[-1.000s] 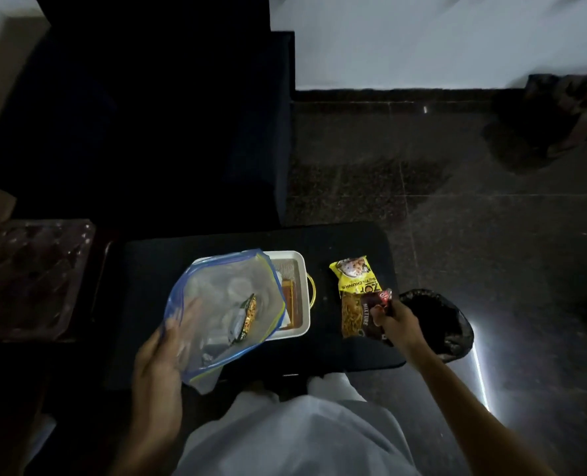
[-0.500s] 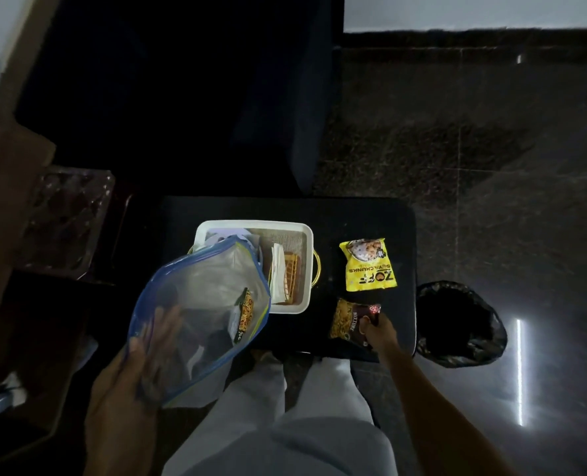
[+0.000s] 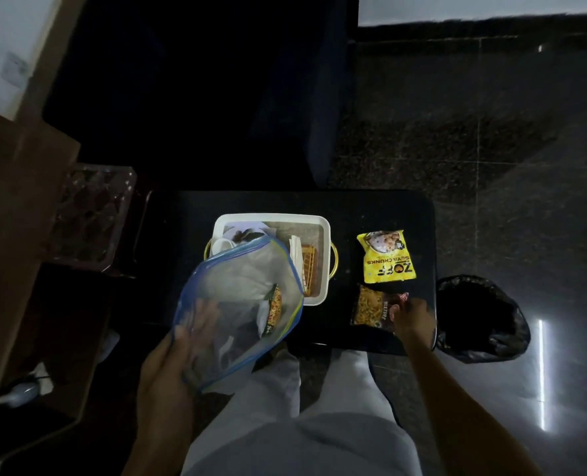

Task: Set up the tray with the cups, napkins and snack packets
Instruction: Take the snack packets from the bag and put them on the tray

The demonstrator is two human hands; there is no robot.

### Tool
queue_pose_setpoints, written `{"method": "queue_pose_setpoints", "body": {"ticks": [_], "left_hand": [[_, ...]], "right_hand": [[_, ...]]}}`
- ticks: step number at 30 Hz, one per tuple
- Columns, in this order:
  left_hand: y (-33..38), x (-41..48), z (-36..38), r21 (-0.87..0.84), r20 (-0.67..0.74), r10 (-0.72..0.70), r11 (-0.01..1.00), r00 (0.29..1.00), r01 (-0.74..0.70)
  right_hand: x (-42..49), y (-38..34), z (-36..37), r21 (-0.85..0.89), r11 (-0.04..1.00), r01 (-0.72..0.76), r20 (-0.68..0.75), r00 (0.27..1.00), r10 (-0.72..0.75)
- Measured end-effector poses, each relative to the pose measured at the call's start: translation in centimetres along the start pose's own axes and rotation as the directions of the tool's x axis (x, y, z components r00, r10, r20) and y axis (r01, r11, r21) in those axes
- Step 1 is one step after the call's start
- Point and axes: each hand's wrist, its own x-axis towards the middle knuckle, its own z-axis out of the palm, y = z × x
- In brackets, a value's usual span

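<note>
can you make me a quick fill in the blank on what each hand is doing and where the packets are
1. The left hand holds a clear zip ____.
2. The right hand rests on the dark packet, which lies nearer the person than the ____ packet.
3. The white tray sits on the black table, to the ____ of both packets.
4. A black bin stands on the floor at the table's ____ end.

Missing words: bag; yellow; left; right

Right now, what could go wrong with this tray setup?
1. The left hand holds the zip bag tilted over the tray; a packet inside could slide out if the bag is unsealed, which cannot be told.
2. The brown packet under the right hand lies at the table edge by the bin; a slip could drop it in.
3. Dim light hides the tray's contents.
</note>
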Motion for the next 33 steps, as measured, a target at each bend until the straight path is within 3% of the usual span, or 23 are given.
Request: {"method": "queue_pose_setpoints", "body": {"ticks": [2,4,7,9,11,12,13,14,16,18,26,29,33], "left_hand": [[-0.5,0.2,1.3,0.018,0.002,0.035,0.999,0.999,-0.035],[-0.9,0.0,2.3,0.061,0.016,0.05,0.997,0.999,-0.051],[0.1,0.4,1.0,0.145,0.077,0.051,0.987,0.996,-0.062],[0.8,1.0,-0.1,0.184,0.143,0.022,0.982,0.989,-0.049],[1.7,1.6,-0.9,0.205,0.201,-0.004,0.978,0.98,-0.038],[1.9,1.9,-1.4,0.188,0.219,-0.015,0.982,0.976,-0.027],[2.3,2.1,-1.7,0.17,0.246,-0.015,0.985,0.969,-0.028],[2.7,2.3,-2.0,0.153,0.274,-0.003,0.987,0.962,-0.041],[3.6,2.5,-2.7,0.127,0.329,0.024,0.989,0.944,-0.07],[4.1,2.9,-3.6,0.107,0.372,0.036,0.991,0.927,-0.082],[4.1,4.9,-6.1,0.09,0.436,0.09,0.986,0.895,-0.143],[3.7,6.1,-6.7,0.104,0.452,0.058,0.988,0.89,-0.117],[3.2,7.1,-6.9,0.049,0.481,0.034,0.997,0.876,-0.066]], "right_hand": [[-1.4,-1.7,-2.0,0.023,0.988,0.155,-0.11,0.982,-0.152],[-4.0,-4.3,-4.2,0.151,0.915,0.375,-0.22,0.915,-0.338],[-11.7,-10.9,-7.2,0.222,0.641,0.735,-0.38,0.671,-0.637],[-16.1,-14.7,-7.7,0.126,0.393,0.911,-0.25,0.412,-0.876],[-18.7,-17.6,-6.3,0.066,0.205,0.977,0.131,0.195,-0.972],[-19.5,-18.7,-5.1,-0.003,0.173,0.985,0.359,0.163,-0.919],[-19.9,-19.6,-3.4,-0.115,0.153,0.982,0.536,0.191,-0.822],[-20.1,-20.2,-1.7,-0.27,0.121,0.955,0.637,0.271,-0.722],[-20.1,-21.0,1.5,-0.508,-0.008,0.861,0.702,0.408,-0.583],[-20.1,-21.7,3.9,-0.597,-0.084,0.798,0.702,0.469,-0.536],[-21.1,-23.5,6.8,-0.634,-0.262,0.727,0.718,0.428,-0.549],[-23.6,-24.6,5.4,-0.648,-0.254,0.718,0.707,0.442,-0.552],[-27.8,-25.7,-0.6,-0.634,-0.255,0.73,0.653,0.327,-0.683]]}}
